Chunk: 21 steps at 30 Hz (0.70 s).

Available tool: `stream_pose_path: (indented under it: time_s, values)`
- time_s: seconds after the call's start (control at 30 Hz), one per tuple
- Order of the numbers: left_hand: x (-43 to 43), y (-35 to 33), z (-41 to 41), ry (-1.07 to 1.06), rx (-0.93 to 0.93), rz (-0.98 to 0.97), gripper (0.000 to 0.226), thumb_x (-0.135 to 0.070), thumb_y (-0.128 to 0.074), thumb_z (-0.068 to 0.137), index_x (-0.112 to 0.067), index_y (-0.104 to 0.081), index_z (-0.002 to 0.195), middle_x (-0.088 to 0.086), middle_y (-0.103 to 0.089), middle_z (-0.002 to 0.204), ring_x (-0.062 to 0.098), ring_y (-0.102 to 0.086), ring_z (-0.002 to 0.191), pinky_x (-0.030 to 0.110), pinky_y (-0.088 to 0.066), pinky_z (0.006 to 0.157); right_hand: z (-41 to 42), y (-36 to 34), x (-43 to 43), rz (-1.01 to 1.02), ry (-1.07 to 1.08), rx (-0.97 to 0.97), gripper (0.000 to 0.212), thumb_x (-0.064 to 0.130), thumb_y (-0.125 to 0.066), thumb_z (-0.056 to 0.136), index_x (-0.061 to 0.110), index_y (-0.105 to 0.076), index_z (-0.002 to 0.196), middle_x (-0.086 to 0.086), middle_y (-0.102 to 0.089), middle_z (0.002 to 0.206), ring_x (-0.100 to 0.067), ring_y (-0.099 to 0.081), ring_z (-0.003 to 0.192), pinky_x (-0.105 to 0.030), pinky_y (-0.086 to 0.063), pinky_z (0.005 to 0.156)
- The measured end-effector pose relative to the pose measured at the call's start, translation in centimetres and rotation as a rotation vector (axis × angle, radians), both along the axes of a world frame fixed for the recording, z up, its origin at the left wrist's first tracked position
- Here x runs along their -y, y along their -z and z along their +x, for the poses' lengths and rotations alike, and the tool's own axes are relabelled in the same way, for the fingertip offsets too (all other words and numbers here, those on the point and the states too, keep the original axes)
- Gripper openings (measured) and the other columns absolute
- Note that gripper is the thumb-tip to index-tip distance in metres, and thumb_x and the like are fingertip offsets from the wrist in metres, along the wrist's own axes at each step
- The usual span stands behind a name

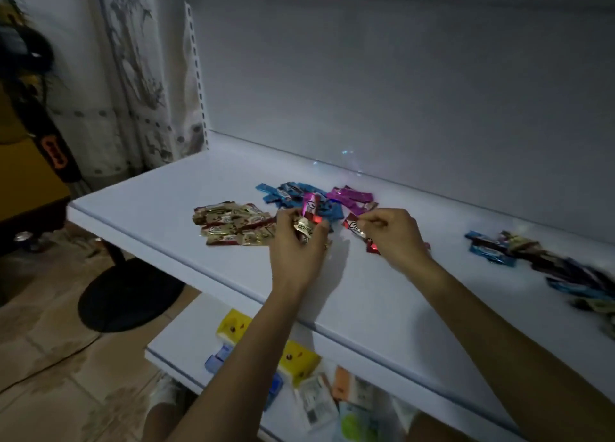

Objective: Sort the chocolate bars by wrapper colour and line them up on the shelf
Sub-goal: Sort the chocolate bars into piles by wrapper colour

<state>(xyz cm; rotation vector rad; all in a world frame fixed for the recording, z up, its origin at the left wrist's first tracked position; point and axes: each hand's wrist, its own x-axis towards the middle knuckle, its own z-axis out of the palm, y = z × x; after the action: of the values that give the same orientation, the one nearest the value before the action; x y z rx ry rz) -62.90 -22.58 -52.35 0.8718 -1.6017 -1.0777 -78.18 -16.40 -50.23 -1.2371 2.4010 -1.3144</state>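
Chocolate bars (304,223) — left hand (296,252) grips a few, right hand (396,238) pinches a red bar (356,227) — over the shelf (159,205).

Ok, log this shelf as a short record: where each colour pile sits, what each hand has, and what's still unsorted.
shelf: white, upper tier
gold pile: furthest left, near the front
blue pile: behind the left hand, toward the back
purple pile: right of the blue pile
unsorted heap: far right, mixed colours
left hand: grips a bunch of bars, gold and pink showing
right hand: pinches a red bar
status: loose piles, no neat rows yet
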Motion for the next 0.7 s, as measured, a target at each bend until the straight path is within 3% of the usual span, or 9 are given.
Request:
stream_pose_path:
  time_s: [0.07,0.13,0.23,0.3,0.33,0.4,0.47,0.6,0.7]
  values:
    - [-1.7,-0.4,-1.8,0.122,0.038,-0.035,0.026,-0.026,-0.067,0.088,-0.022,-0.051,0.109,-0.018,-0.061,0.084,-0.002,-0.06,0.078,0.03,-0.051,0.073,-1.4,1.0,-1.8,0.01,0.083,0.011,0.01,0.023,-0.07,0.083,0.019,-0.073,0.091,0.002,-0.073,0.086,-0.012,-0.067,0.08,-0.028,-0.053,0.075]
    - [-2.6,0.2,-2.9,0.209,0.118,-0.066,0.031,-0.031,-0.066,0.089,-0.019,-0.051,0.113,-0.014,-0.063,0.084,0.008,-0.062,0.079,0.032,-0.051,0.071,-2.5,1.8,-2.9,0.018,0.144,-0.04,0.008,0.026,-0.069,0.084,0.021,-0.072,0.089,0.003,-0.073,0.085,-0.014,-0.067,0.08,-0.037,-0.054,0.078]
    - [-2.9,1.0,-3.2,0.266,0.237,-0.087,0.044,-0.045,-0.065,0.086,-0.021,-0.05,0.119,-0.009,-0.066,0.088,0.014,-0.064,0.083,0.034,-0.052,0.073,-3.5,2.6,-3.8,0.144,0.24,-0.364,0.016,0.033,-0.064,0.087,0.023,-0.071,0.097,-0.001,-0.068,0.096,-0.022,-0.059,0.093,-0.037,-0.045,0.085]
    - [-2.9,1.2,-3.0,0.283,0.273,-0.094,0.048,-0.053,-0.06,0.079,-0.027,-0.049,0.117,-0.009,-0.068,0.091,0.014,-0.065,0.084,0.037,-0.053,0.076,-3.2,2.5,-4.0,0.105,0.281,-0.453,0.023,0.039,-0.059,0.09,0.023,-0.069,0.103,-0.003,-0.062,0.099,-0.023,-0.054,0.098,-0.035,-0.039,0.083]
    - [-2.9,1.2,-2.9,0.294,0.286,-0.105,0.047,-0.055,-0.058,0.077,-0.029,-0.048,0.115,-0.01,-0.069,0.091,0.014,-0.065,0.084,0.038,-0.054,0.076,-2.6,2.1,-4.0,0.007,0.243,-0.378,0.025,0.041,-0.057,0.09,0.022,-0.069,0.101,-0.001,-0.062,0.096,-0.02,-0.056,0.095,-0.032,-0.041,0.079]
    - [-3.1,1.2,-2.9,0.311,0.292,-0.132,0.046,-0.058,-0.056,0.076,-0.032,-0.049,0.113,-0.011,-0.069,0.091,0.011,-0.066,0.081,0.041,-0.054,0.074,-1.3,0.7,-3.6,-0.152,0.062,-0.046,0.025,0.043,-0.059,0.089,0.021,-0.07,0.089,0.007,-0.067,0.083,-0.011,-0.063,0.081,-0.024,-0.049,0.07]
    - [-3.1,1.4,-2.9,0.311,0.265,-0.135,0.045,-0.061,-0.055,0.075,-0.035,-0.051,0.111,-0.013,-0.069,0.091,0.008,-0.066,0.081,0.043,-0.055,0.072,-0.3,-0.6,-3.0,-0.139,-0.116,0.243,0.019,0.037,-0.067,0.085,0.019,-0.071,0.08,0.009,-0.068,0.067,-0.006,-0.065,0.067,-0.024,-0.051,0.064]
    - [-2.9,1.5,-2.9,0.249,0.132,-0.05,0.039,-0.047,-0.063,0.086,-0.033,-0.05,0.12,-0.014,-0.069,0.096,0.004,-0.066,0.086,0.045,-0.056,0.077,-0.1,-1.7,-1.8,-0.135,-0.183,0.464,0.017,0.024,-0.069,0.086,0.011,-0.068,0.074,0.001,-0.056,0.053,-0.007,-0.052,0.048,-0.025,-0.049,0.056]
    - [-2.7,1.5,-2.8,0.179,0.053,-0.021,0.037,-0.03,-0.065,0.09,-0.026,-0.048,0.123,-0.019,-0.064,0.09,-0.007,-0.063,0.08,0.025,-0.056,0.076,-0.5,-2.6,-0.8,-0.17,-0.066,0.541,0.017,0.023,-0.062,0.09,0.008,-0.066,0.084,-0.003,-0.051,0.059,-0.003,-0.041,0.04,-0.015,-0.034,0.04]
